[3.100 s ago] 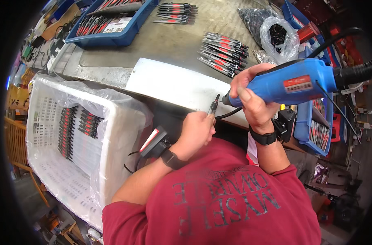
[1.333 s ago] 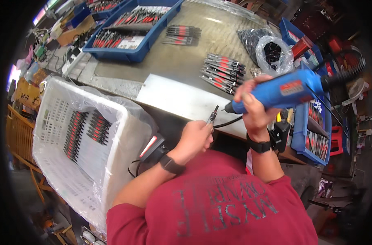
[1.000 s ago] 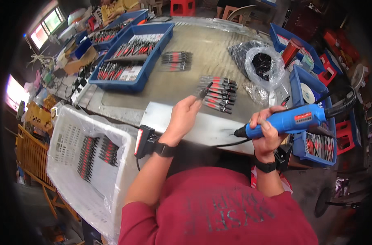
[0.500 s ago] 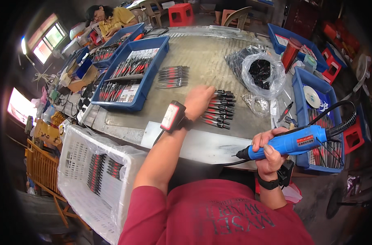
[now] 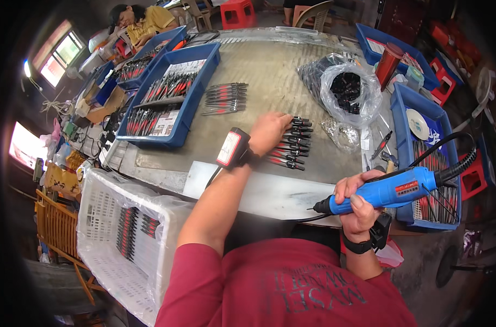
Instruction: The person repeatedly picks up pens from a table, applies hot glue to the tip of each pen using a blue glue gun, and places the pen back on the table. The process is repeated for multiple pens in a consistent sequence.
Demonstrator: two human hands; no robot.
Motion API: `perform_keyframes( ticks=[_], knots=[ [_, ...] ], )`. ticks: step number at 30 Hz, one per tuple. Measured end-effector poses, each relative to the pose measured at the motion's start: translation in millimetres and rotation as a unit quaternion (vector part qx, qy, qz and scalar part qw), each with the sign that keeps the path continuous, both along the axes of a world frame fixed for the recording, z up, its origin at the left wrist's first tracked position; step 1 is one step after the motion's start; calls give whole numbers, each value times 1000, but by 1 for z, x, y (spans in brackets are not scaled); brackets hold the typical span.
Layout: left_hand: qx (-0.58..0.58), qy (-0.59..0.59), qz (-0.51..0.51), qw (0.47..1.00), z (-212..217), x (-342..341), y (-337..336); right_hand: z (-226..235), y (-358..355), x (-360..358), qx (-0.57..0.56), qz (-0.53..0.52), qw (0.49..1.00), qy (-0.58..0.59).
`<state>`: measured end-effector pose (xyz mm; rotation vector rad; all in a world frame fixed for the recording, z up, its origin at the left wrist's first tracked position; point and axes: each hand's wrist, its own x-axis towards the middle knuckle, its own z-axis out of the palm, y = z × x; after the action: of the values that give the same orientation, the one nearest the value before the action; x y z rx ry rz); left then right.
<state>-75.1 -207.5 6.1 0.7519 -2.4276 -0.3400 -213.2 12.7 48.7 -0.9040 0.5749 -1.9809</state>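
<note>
So from where I'm standing, the right hand [image 5: 362, 214] has its fingers wrapped round the front of a blue electric screwdriver [image 5: 400, 189], bit pointing left over the white board [image 5: 259, 194]. Looks like the heavier thing here, hard-shelled, with the black cable [image 5: 464, 164] probably tugging at its back, so holding near the nose makes sense imo.

Left hand [image 5: 265, 134] is down at the left side of a stack of pen-shaped tools [image 5: 297, 138] on the tabletop [image 5: 270, 68], just beyond the board. Can't tell if its fingers are closed on one. I'd guess those are light, stiff and a bit slick, apt to roll; pinch mid-barrel.
</note>
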Motion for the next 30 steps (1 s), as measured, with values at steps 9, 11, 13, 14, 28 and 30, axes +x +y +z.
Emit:
perform_keyframes(
  ticks=[9,11,13,14,28,30],
  knots=[
    [-51,66,32,996,1,2,-2,-4,-6,1,-2,0,1000,13],
    [-68,85,91,990,-2,13,-11,-4,-5,1,18,-11,999,30],
    [-87,72,162,980,-5,30,-28,-5,-6,0,14,-8,999,27],
    [-106,97,188,972,-7,41,-36,-5,-6,-1,18,-6,999,32],
    [-46,-129,357,924,-35,111,-65,-5,-12,2,26,-23,999,30],
    [-64,-141,357,921,-35,110,-62,-4,-14,2,16,-24,999,35]
  ],
)
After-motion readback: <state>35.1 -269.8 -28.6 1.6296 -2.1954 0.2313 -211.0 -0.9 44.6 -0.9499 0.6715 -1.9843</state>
